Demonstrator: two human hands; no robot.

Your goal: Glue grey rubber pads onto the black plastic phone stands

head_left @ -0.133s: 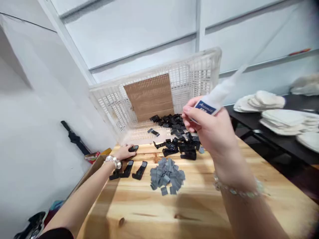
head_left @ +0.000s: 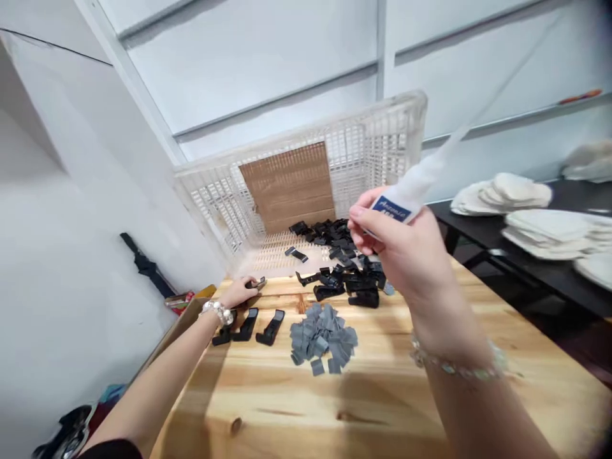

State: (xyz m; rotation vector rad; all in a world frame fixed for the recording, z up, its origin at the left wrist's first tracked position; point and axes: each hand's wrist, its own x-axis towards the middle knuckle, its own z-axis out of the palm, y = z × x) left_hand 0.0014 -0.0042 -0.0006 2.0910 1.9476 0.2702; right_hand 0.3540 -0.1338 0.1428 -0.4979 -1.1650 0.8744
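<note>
My right hand (head_left: 406, 252) is raised above the wooden table (head_left: 382, 395), fingers closed round a white squeeze bottle (head_left: 415, 185) with a blue label and a long nozzle pointing up and right. My left hand (head_left: 241, 292) rests on the table's far left edge, pinching a small black clip (head_left: 259, 283). Just in front of it lie a few more black clips (head_left: 261, 326) in a row. A heap of small grey square pads (head_left: 322, 338) sits in the middle. A larger pile of black clips (head_left: 344, 268) spills from the tipped basket.
A white plastic lattice basket (head_left: 382, 140) lies on its side at the table's far edge, with brown cardboard (head_left: 291, 185) inside. Stacks of white pads (head_left: 545, 223) rest on a dark table to the right. A white wall stands left; a black object (head_left: 143, 264) leans against it.
My left hand has tilted the black clip up slightly. The right hand with the bottle has barely shifted.
</note>
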